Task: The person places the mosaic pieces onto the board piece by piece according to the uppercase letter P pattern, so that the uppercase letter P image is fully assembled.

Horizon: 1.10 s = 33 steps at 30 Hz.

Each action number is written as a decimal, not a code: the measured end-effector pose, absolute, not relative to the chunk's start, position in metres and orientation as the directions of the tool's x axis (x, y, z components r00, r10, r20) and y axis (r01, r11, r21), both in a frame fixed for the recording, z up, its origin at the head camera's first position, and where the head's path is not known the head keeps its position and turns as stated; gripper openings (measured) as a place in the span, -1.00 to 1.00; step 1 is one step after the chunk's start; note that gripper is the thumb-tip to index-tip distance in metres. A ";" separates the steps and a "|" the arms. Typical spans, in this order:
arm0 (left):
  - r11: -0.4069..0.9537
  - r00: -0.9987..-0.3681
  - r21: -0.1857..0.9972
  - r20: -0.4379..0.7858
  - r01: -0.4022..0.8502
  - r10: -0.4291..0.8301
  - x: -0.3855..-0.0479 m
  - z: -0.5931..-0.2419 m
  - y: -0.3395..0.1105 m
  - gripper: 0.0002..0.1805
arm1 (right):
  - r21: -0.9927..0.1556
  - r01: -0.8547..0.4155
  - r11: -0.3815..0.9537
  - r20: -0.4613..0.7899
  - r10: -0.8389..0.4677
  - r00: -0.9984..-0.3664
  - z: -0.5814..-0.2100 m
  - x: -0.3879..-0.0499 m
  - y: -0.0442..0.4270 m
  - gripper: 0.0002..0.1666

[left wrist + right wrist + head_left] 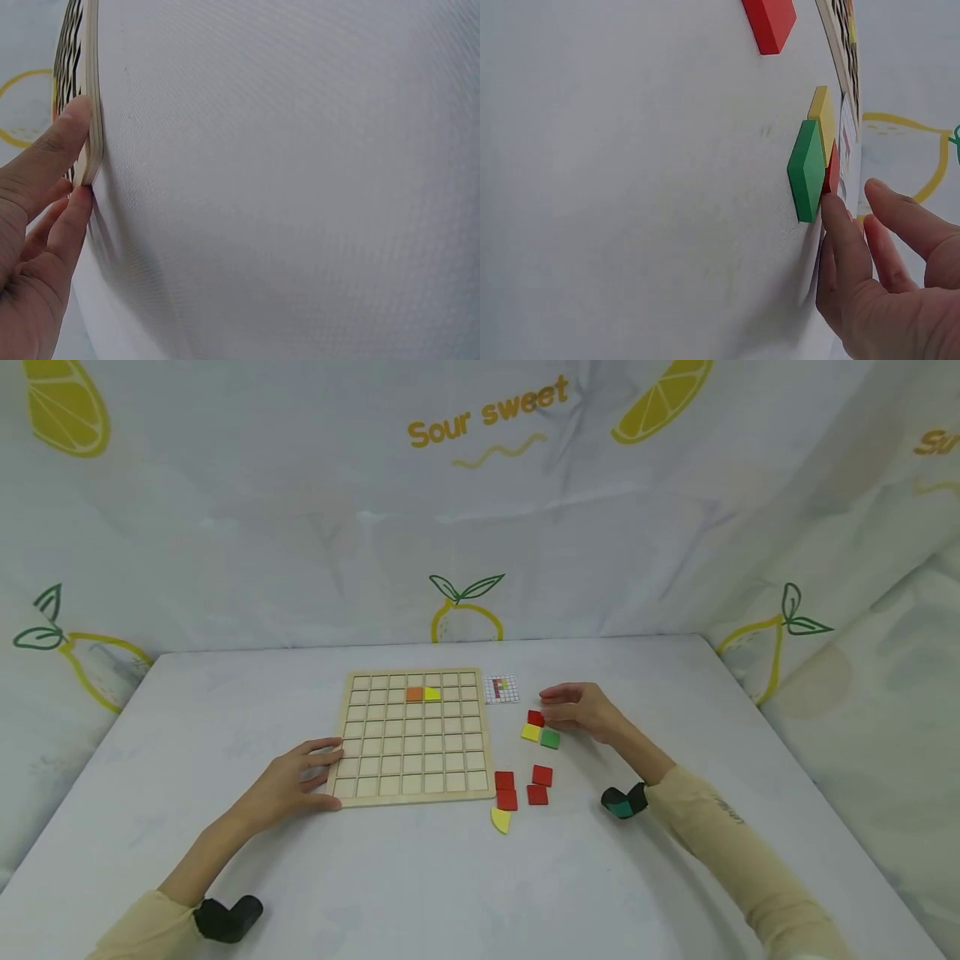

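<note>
My left hand [288, 783] rests spread against the left edge of a wooden grid board [486, 735], its thumb by the near corner. In the left wrist view, fingertips of the left hand [41, 217] touch the board's edge [93, 142]. An orange square [414, 694] and a yellow rounded piece [432, 694] sit side by side in the board's upper part. My right hand [585, 710] hovers low with a fingertip at a red tile [535, 718], beside a yellow tile [531, 732] and a green tile [550, 739]. In the right wrist view the red tile [831, 171] is partly hidden.
A small patterned card [501, 688] lies at the board's right edge. Several red tiles [506, 799] and a yellow quarter-round piece [500, 820] lie to the right of the board's near corner. A lemon-print cloth [300, 552] hangs behind the white table [420, 885].
</note>
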State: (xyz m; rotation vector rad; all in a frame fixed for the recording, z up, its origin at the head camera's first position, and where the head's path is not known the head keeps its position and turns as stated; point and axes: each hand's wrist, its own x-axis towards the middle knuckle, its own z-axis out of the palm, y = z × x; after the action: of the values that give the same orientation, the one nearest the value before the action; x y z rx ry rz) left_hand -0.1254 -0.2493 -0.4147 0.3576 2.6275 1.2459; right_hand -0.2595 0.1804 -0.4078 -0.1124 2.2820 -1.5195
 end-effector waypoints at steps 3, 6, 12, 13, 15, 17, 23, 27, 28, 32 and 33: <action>0.620 -0.947 0.774 -0.092 0.127 0.309 -0.127 -0.416 -0.249 -0.19 | -0.890 0.154 0.430 -0.278 -0.243 -0.929 -0.407 -0.261 0.176 -0.52; 0.615 -0.946 0.779 -0.093 0.124 0.310 -0.128 -0.416 -0.249 -0.18 | -0.882 0.139 0.450 -0.269 -0.239 -0.933 -0.407 -0.264 0.175 -0.51; 0.613 -0.946 0.780 -0.089 0.129 0.311 -0.127 -0.414 -0.248 -0.20 | -0.885 0.060 0.461 -0.227 -0.315 -0.922 -0.406 -0.268 0.183 -0.50; 0.614 -0.947 0.778 -0.087 0.130 0.311 -0.127 -0.414 -0.248 -0.20 | -0.886 0.050 0.461 -0.224 -0.331 -0.917 -0.406 -0.269 0.184 -0.50; 0.617 -0.947 0.775 -0.081 0.136 0.311 -0.126 -0.414 -0.248 -0.21 | -0.883 0.023 0.469 -0.215 -0.361 -0.907 -0.408 -0.270 0.186 -0.50; 0.615 -0.948 0.776 -0.078 0.137 0.309 -0.126 -0.414 -0.247 -0.21 | -0.867 -0.007 0.499 -0.209 -0.375 -0.903 -0.409 -0.271 0.186 -0.51; 0.620 -0.949 0.771 -0.069 0.145 0.308 -0.124 -0.414 -0.248 -0.21 | -0.758 -0.102 0.644 -0.203 -0.381 -0.902 -0.412 -0.273 0.179 -0.56; 0.616 -0.949 0.774 -0.064 0.148 0.308 -0.124 -0.415 -0.248 -0.21 | -0.678 -0.170 0.715 -0.196 -0.399 -0.896 -0.408 -0.275 0.172 -0.60; 0.612 -0.949 0.777 -0.063 0.147 0.308 -0.124 -0.415 -0.248 -0.21 | -0.663 -0.185 0.726 -0.195 -0.405 -0.893 -0.407 -0.276 0.171 -0.61; 0.606 -0.950 0.782 -0.059 0.147 0.306 -0.125 -0.415 -0.248 -0.21 | -0.633 -0.207 0.746 -0.203 -0.419 -0.885 -0.405 -0.278 0.169 -0.62; 0.607 -0.950 0.781 -0.058 0.148 0.306 -0.125 -0.415 -0.248 -0.21 | -0.632 -0.211 0.745 -0.204 -0.423 -0.883 -0.404 -0.278 0.169 -0.62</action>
State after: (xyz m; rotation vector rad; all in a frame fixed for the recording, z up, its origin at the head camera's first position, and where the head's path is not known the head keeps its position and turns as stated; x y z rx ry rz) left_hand -0.1247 -0.2480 -0.4148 0.3785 2.6462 1.2598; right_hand -0.2781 0.1685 -0.4043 -0.4902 2.6107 -0.8876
